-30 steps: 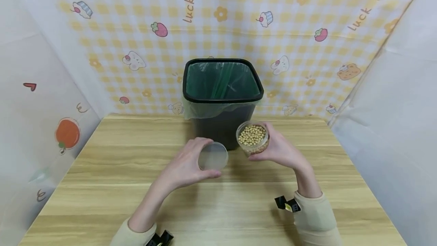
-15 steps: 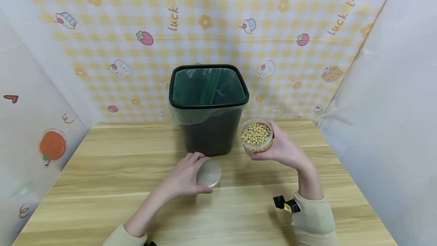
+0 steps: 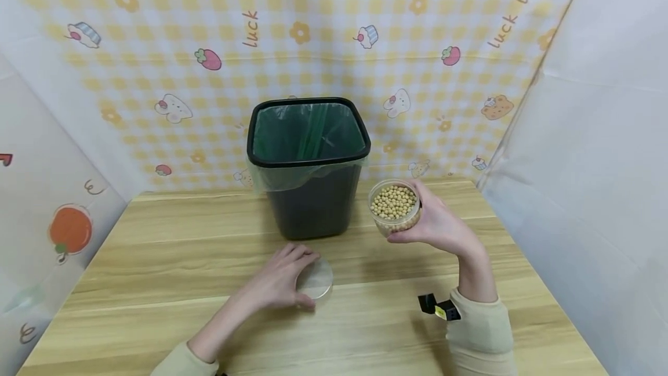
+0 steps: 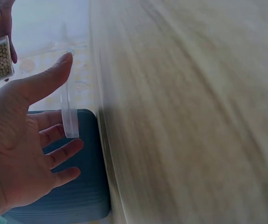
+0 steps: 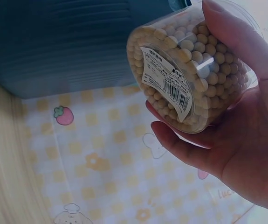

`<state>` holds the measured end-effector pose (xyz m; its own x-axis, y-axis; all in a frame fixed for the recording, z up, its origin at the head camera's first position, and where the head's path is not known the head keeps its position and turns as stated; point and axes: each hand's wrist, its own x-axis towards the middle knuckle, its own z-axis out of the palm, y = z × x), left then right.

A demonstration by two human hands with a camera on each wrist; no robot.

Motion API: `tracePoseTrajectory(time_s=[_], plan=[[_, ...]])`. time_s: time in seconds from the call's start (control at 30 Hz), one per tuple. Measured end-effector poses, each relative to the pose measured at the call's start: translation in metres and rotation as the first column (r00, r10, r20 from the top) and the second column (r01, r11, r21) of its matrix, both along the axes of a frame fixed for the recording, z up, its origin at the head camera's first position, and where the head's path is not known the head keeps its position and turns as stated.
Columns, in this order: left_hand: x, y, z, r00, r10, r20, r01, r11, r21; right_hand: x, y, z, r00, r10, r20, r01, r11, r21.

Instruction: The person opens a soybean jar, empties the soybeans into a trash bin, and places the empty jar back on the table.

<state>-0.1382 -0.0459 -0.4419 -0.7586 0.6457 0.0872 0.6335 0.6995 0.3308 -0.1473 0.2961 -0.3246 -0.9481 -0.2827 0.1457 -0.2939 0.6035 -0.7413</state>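
Observation:
In the head view my left hand holds a round clear lid by its edge, between thumb and fingers, low over the table in front of the bin. Edge-on in the left wrist view, the lid spans from thumb tip to index finger, to the left of the tabletop in that view. My right hand grips a lidless clear plastic jar full of round yellowish beans, raised beside the bin and tipped slightly towards me. The right wrist view shows a white barcode label on the jar's base.
A dark bin with a black rim and a thin clear liner stands at the back of the wooden table. Behind it hangs a yellow checked cloth. White sheeting closes off both sides.
My left hand has brought the lid down and towards me, away from the bin. The jar stays raised in my right hand, now farther right of the bin. The head view has shifted.

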Motion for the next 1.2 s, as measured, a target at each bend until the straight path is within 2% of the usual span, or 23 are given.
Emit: tracePoseTrajectory(time_s=[0.37,0.63,0.73,0.87,0.97,1.07,1.2], plan=[[0.001,-0.007,-0.005,0.998,-0.064,0.001,0.064,0.995,-0.073,0.005,0.003,0.005,1.0,-0.008,0.0,0.008,1.0,-0.026],[0.006,-0.009,-0.003,0.998,-0.064,0.017,0.065,0.996,-0.062,0.007,0.004,0.007,1.0,-0.028,-0.007,0.027,0.999,-0.022],[0.006,-0.01,-0.001,0.998,-0.028,0.062,0.03,0.999,-0.038,0.007,0.004,0.007,1.0,-0.028,-0.012,0.028,0.999,-0.018],[0.005,-0.015,0.01,0.992,0.064,0.109,-0.068,0.997,0.032,0.007,0.002,0.009,0.999,-0.029,-0.016,0.029,0.999,-0.03],[0.004,-0.021,0.023,0.99,0.128,0.062,-0.135,0.982,0.128,0.008,0.002,0.01,0.999,-0.038,-0.022,0.037,0.999,-0.04],[0.004,-0.028,0.038,0.985,0.173,-0.018,-0.165,0.961,0.222,0.01,0.002,0.011,0.998,-0.05,-0.031,0.049,0.998,-0.032],[0.004,-0.04,0.053,0.974,0.219,-0.063,-0.194,0.941,0.278,0.012,0.003,0.011,0.997,-0.061,-0.045,0.06,0.998,-0.014]])
